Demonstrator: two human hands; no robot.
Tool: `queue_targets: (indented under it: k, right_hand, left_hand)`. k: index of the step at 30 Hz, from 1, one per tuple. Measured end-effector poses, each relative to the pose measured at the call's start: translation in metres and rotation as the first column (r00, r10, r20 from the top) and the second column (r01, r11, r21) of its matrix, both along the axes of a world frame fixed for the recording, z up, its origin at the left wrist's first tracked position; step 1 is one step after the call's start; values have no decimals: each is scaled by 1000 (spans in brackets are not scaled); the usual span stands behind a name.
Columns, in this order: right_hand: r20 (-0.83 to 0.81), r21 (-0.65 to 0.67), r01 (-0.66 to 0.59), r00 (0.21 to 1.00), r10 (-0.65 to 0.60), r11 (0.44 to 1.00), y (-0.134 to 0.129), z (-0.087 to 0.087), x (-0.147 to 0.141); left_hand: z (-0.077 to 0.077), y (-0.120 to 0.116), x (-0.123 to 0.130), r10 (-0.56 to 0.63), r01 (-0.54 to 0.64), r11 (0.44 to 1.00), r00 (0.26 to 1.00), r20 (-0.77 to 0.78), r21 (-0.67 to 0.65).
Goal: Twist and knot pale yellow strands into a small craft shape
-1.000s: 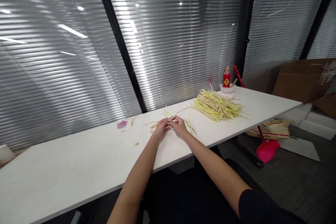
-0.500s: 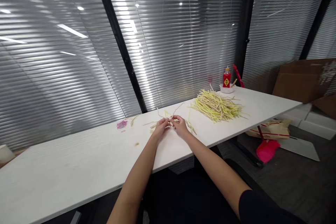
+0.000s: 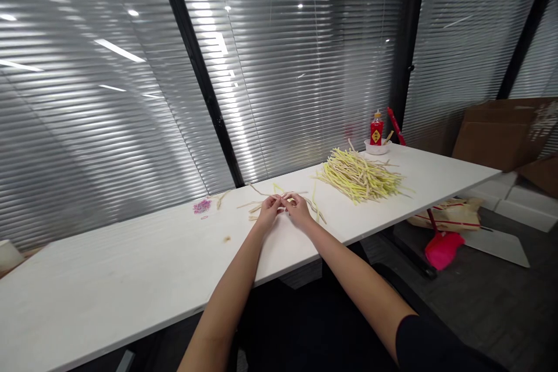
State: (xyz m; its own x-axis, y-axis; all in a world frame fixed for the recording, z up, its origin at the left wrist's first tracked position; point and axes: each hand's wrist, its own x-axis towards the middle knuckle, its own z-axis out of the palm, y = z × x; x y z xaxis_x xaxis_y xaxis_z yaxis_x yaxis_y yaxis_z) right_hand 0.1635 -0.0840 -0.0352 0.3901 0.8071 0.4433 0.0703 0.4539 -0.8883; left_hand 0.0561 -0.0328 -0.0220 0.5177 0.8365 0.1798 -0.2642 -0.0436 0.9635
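Note:
My left hand (image 3: 267,213) and my right hand (image 3: 298,210) meet fingertip to fingertip over the white table (image 3: 131,279). Both pinch the same thin pale yellow strand (image 3: 283,194), whose ends stick out left and right of the fingers. Several loose strands (image 3: 316,208) lie around the hands on the tabletop. A big pile of yellow strands (image 3: 360,175) rests farther right. A small heap of pink rubber bands (image 3: 203,206) sits left of my hands.
A red bottle (image 3: 377,129) and a white bowl (image 3: 377,147) stand at the table's far right by the blinds. On the floor to the right are a red dustpan (image 3: 443,249), a broom (image 3: 449,215) and cardboard boxes (image 3: 501,133).
The strand's raised right end has dropped from pointing up to lying almost flat. My hands have stayed in nearly the same place, fingers working on the strand.

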Motion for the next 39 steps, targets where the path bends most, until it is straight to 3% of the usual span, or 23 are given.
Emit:
queue_targets:
  k: [6, 18, 25, 31, 39]
  right_hand:
    - [-17, -72, -19, 1000, 18, 997, 0, -1, 1]
    - [10, -50, -22, 1000, 23, 998, -1, -1, 1]
    - [-6, -63, 8, 1000, -9, 998, 2, -4, 1]
    - [11, -10, 36, 999, -36, 999, 4, -4, 4]
    - [25, -13, 62, 998, -62, 998, 3, -3, 4]
  left_hand:
    - [4, -1, -2, 64, -64, 998, 998, 22, -13]
    - [-2, 8, -4, 33, -15, 991, 991, 131, -132]
    - [-2, 8, -5, 9, -6, 998, 999, 53, -58]
    - [-1, 4, -3, 106, -94, 980, 993, -58, 173]
    - [2, -1, -5, 12, -8, 998, 998, -58, 61]
